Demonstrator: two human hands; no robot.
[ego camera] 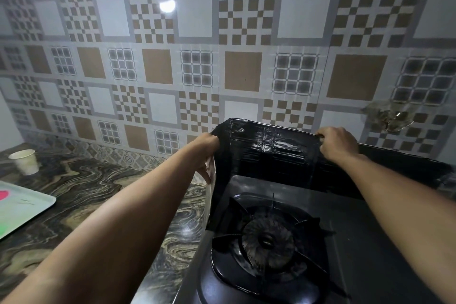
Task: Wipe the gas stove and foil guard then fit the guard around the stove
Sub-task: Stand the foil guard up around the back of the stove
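Observation:
A black gas stove (357, 242) sits at the lower right, its round burner (267, 242) under a black pan support. The dark, shiny foil guard (274, 153) stands upright behind the stove and folds forward along its left side. My left hand (206, 155) grips the guard's left corner fold, fingers hidden behind the sheet. My right hand (338, 143) pinches the guard's top edge further right. The guard's right part runs on along the back of the stove toward the frame's edge.
A marbled dark counter (98, 195) stretches left of the stove. A white paper cup (24, 161) stands at the far left, a pale tray (22, 207) near the left edge. The patterned tile wall (197, 69) rises right behind; a stained patch (389, 116) marks it.

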